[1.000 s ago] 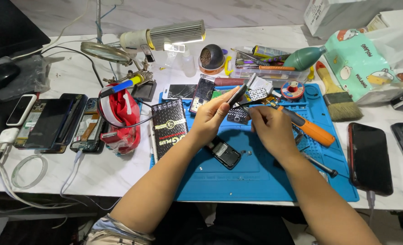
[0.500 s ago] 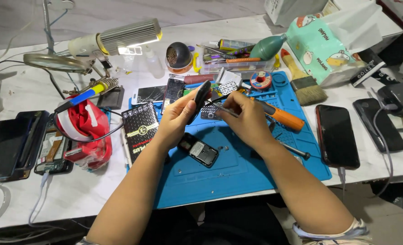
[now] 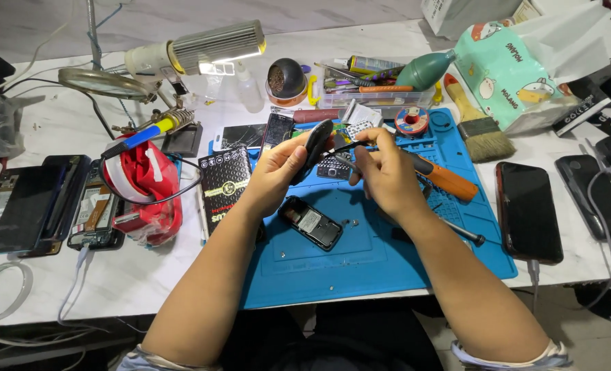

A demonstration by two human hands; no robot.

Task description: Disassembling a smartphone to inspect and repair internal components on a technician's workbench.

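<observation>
My left hand (image 3: pixel 278 172) grips a dark curved phone shell (image 3: pixel 317 145), tilted upright above the blue work mat (image 3: pixel 360 261). My right hand (image 3: pixel 382 173) pinches black tweezers (image 3: pixel 343 148) whose tips touch that shell. Below the hands a small opened phone body (image 3: pixel 311 223) lies on the mat. A keypad piece (image 3: pixel 333 168) rests between the two hands. An orange-handled screwdriver (image 3: pixel 446 178) lies just right of my right hand.
A lit desk lamp (image 3: pixel 202 51), magnifier (image 3: pixel 105 82) and soldering iron (image 3: pixel 147 132) stand at left. Black phones (image 3: pixel 529 209) lie at right, opened phones (image 3: pixel 27 206) at far left. A brush (image 3: pixel 481 130), a tissue pack (image 3: pixel 508 69) and a red bag (image 3: pixel 140 185) crowd the table.
The view has shifted so the workspace sits more to the right. Both hands stay together over the mat; the left hand has tilted the dark shell up and the tweezers have closed onto it.
</observation>
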